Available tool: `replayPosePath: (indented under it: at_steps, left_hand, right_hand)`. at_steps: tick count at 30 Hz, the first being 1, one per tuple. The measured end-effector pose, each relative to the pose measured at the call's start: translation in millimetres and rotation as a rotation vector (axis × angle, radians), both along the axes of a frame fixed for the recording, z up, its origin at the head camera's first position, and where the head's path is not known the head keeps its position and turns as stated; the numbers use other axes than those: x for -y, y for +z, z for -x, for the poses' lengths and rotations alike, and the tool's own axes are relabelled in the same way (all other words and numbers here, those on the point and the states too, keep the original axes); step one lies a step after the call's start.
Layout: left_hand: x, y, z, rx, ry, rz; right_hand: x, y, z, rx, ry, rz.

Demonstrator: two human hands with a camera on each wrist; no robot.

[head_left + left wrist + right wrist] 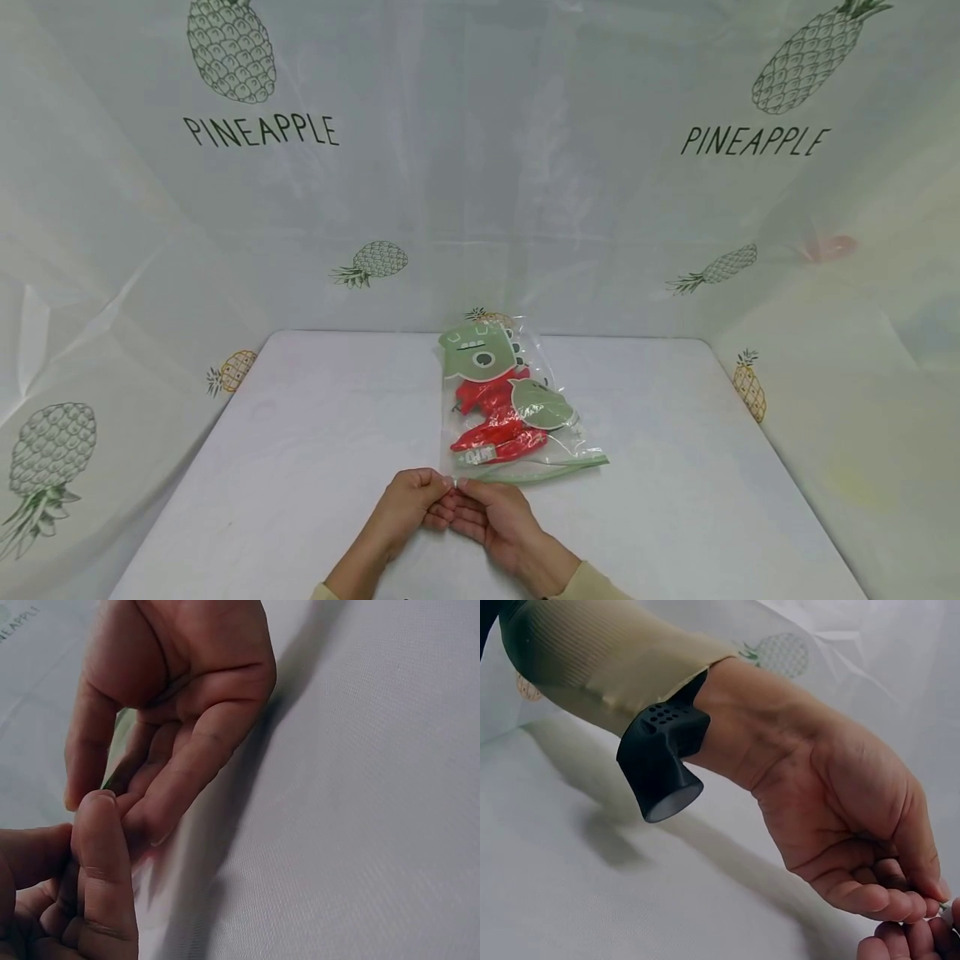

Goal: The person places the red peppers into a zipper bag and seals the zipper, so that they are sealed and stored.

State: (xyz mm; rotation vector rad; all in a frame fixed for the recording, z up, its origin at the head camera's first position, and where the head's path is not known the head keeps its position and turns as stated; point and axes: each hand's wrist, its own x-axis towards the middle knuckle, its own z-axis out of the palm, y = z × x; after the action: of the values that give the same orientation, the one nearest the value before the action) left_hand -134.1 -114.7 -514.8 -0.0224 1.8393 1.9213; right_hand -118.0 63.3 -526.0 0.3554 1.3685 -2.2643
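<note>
A clear zip bag with green cartoon dinosaur prints lies toward the back of the table. Inside it are several red, pepper-shaped pieces. Along its near edge runs a green zip strip, whose left end reaches the fingers. The left hand pinches that corner between thumb and fingers. Right beside it, the right hand pinches the same edge, thumb on top and the other fingers curled below. The left wrist view shows the right hand palm side on, the two sets of fingertips meeting. Fingers mostly cover the gripped corner.
Under the bag is a white-covered table. White sheeting printed with pineapples hangs behind the table and on both sides. A black wrist mount sits on the left wrist, below a beige sleeve.
</note>
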Motion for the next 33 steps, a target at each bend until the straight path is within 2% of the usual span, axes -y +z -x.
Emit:
replayPosePath:
  at_steps: [8,14,33]
  left_hand:
    - [3.4,-4.7,2.9,-0.017,0.049,-0.022]
    - [4.3,-5.2,3.1,0.005,0.047,-0.035]
    - [3.4,-7.4,4.4,-0.002,0.043,-0.041]
  right_hand:
    - [0.5,2.8,1.7,-0.004,-0.051,0.029]
    - [-3.5,1.6,3.5,0.001,-0.038,0.003]
    - [-15.8,0.6,15.0,0.021,0.111,0.005]
